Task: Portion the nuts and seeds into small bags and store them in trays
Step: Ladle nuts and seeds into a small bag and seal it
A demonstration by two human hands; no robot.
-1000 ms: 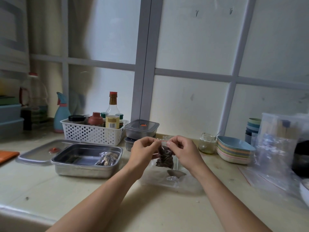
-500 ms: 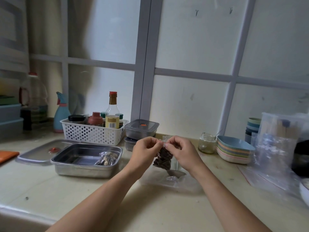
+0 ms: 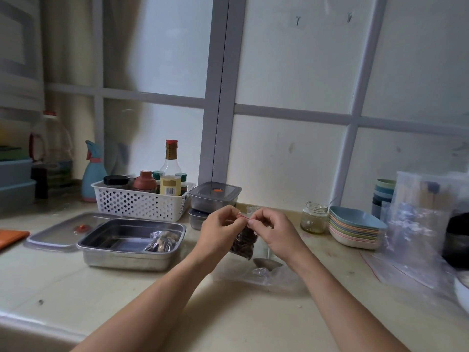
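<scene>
A small clear bag of dark seeds (image 3: 243, 244) hangs above the counter in front of me. My left hand (image 3: 220, 227) and my right hand (image 3: 271, 229) both pinch its red zip strip at the top, fingertips close together. Left of my hands stands an open steel tray (image 3: 109, 246), and a filled small bag of nuts (image 3: 160, 240) lies in its right part. The tray's lid (image 3: 54, 231) lies flat beside it on the left. A metal spoon (image 3: 266, 262) rests on crumpled clear plastic (image 3: 271, 275) under my right wrist.
A white basket (image 3: 142, 203) of bottles stands at the back, with two stacked lidded steel boxes (image 3: 214, 196) next to it. At the right are a glass jar (image 3: 314, 217), stacked coloured dishes (image 3: 355, 228), cups and large clear bags (image 3: 421, 224). A counter edge runs along the lower left.
My fingertips have shifted slightly along the bag's top strip, and the bag hangs a little more to the left. The rest of the counter looks the same.
</scene>
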